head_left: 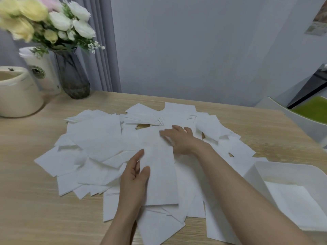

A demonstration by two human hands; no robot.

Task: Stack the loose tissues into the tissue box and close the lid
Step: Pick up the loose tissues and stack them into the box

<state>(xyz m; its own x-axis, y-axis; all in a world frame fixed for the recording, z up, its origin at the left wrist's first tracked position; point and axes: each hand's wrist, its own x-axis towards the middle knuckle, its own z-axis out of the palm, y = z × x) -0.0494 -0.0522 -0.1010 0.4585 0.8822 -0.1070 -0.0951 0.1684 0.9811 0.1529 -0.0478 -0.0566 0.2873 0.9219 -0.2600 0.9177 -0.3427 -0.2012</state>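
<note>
I am resting my left hand [135, 181] at the near left edge of a long folded tissue [160, 174] in the middle of the frame, fingers straight, thumb lying on top of it. My right hand [180, 139] is pressing its far end, fingers spread flat. Loose tissues [92, 138] are lying scattered over the wooden table [35, 209]. The white tissue box [254, 172] is sitting open at the lower right, a few tissues inside.

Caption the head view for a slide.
Both hands, left hand and right hand, gather loose tissues beside the open tissue box.
</note>
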